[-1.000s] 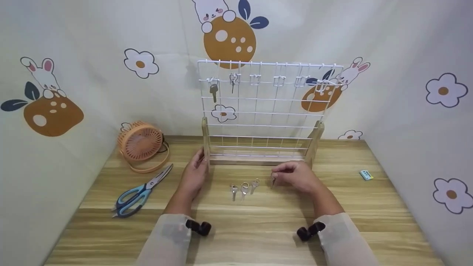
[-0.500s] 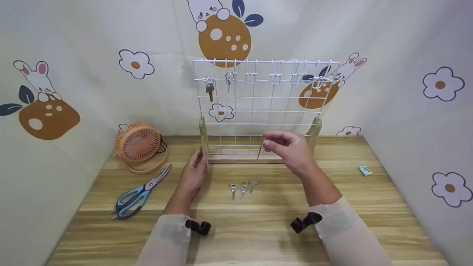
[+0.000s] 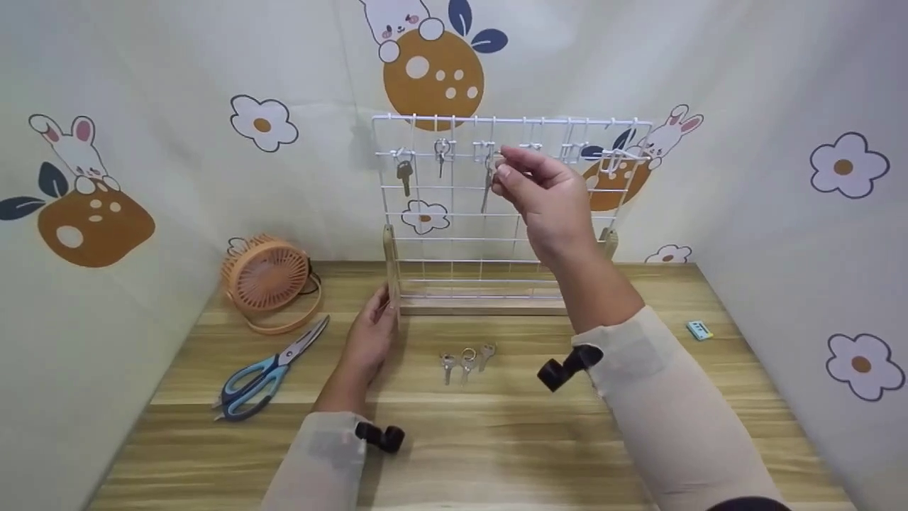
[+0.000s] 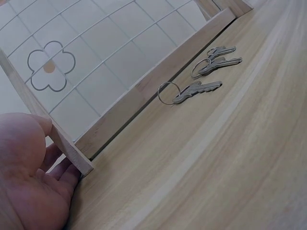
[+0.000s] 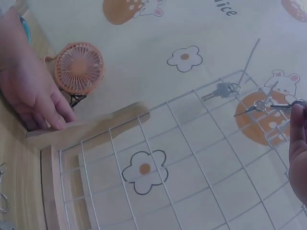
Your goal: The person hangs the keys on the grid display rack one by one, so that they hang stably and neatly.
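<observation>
In the head view my right hand (image 3: 550, 202) pinches a key (image 3: 487, 188) by its upper end, in front of the third hook from the left on a white wire grid rack. The key hangs down; whether its ring touches the hook cannot be told. My left hand (image 3: 370, 332) grips the rack's left wooden post (image 4: 64, 143), thumb on one side and fingers on the other. Two keys hang on the rack's left hooks, a dark-headed key (image 3: 404, 176) and a slimmer key (image 3: 441, 160). Three keys with rings (image 4: 196, 91) lie on the table before the wooden base (image 3: 482, 306).
An orange fan (image 3: 269, 277) stands left of the rack, with blue-handled scissors (image 3: 301, 344) lying in front of it. A small blue-and-white block (image 3: 699, 330) lies at the right. Patterned cloth surrounds the wooden table (image 3: 461, 440).
My right hand has lifted the key from the tabletop up to the hook row, slightly leftward. My left hand keeps its place on the post.
</observation>
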Demonstrator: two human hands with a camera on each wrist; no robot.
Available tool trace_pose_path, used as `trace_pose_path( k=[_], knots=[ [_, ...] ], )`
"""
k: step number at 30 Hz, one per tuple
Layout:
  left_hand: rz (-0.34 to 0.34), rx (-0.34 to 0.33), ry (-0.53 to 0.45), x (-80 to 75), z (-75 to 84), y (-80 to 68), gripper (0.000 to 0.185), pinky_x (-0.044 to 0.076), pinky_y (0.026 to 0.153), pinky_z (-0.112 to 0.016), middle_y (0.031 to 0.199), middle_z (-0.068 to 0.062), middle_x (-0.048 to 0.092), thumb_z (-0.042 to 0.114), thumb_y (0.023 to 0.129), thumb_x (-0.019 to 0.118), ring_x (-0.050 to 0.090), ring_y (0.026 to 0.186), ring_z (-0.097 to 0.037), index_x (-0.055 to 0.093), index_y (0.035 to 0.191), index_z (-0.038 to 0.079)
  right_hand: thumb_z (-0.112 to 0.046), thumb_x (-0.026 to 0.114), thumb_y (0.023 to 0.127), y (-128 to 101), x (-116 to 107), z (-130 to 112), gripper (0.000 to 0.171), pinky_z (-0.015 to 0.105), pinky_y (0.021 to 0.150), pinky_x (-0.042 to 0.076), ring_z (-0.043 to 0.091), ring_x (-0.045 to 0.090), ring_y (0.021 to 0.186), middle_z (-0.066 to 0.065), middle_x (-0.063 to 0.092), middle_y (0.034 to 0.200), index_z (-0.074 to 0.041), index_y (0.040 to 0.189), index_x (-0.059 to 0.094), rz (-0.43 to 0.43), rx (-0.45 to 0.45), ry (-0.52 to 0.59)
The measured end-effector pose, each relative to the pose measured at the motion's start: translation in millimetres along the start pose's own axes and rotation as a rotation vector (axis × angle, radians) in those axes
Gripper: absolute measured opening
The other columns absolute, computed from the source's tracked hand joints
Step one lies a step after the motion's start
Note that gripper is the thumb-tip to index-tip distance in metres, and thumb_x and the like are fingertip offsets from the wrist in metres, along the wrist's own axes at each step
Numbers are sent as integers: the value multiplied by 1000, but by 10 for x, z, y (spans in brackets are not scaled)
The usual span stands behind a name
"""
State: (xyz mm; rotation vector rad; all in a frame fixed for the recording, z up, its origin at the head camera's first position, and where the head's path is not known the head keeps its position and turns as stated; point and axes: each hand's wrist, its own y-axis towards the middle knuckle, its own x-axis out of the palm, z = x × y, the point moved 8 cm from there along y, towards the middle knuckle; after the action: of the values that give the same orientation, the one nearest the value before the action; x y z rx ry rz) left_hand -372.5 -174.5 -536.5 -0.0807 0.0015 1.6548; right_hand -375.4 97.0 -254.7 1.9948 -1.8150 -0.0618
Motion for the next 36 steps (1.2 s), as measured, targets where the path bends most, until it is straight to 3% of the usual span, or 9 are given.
trace_pose_path(
  k=[7, 16, 21, 27, 36],
  knots=[
    [-7, 4, -7, -3, 27, -17, 61, 29, 135, -43, 176, -10, 32, 32, 114, 52, 31, 164, -28, 32, 169, 16, -1, 75, 98, 103, 128, 21, 33, 31, 94, 66, 23, 76, 97, 12, 70, 113, 4, 131, 72, 48, 40, 94],
    [3, 1, 19, -12, 19, -21, 59, 31, 135, -45, 176, -9, 34, 30, 115, 50, 32, 163, -29, 32, 170, 18, -1, 74, 99, 109, 68, 151, 34, 30, 95, 66, 19, 76, 97, 12, 70, 112, 5, 132, 70, 61, 32, 54],
    [8, 6, 23, -2, 19, -20, 57, 30, 135, -44, 175, -9, 36, 28, 116, 49, 32, 163, -28, 33, 169, 18, -4, 73, 100, -25, -78, 400, 29, 30, 94, 66, 18, 77, 96, 11, 72, 110, 3, 128, 73, 64, 63, 0],
    [14, 26, 19, 26, 40, -16, 56, 30, 135, -47, 174, -12, 37, 25, 115, 50, 34, 162, -31, 35, 168, 16, -1, 72, 101, -348, -340, 781, 23, 31, 90, 68, 16, 77, 89, 7, 75, 102, 4, 123, 74, 46, 100, -75],
    [25, 23, 16, -3, 25, -13, 56, 32, 134, -45, 174, -13, 37, 24, 115, 50, 35, 162, -30, 34, 169, 15, 0, 74, 99, -750, -640, 1411, 20, 31, 83, 68, 15, 74, 83, 4, 77, 95, 4, 118, 76, -38, 222, -181]
  ],
)
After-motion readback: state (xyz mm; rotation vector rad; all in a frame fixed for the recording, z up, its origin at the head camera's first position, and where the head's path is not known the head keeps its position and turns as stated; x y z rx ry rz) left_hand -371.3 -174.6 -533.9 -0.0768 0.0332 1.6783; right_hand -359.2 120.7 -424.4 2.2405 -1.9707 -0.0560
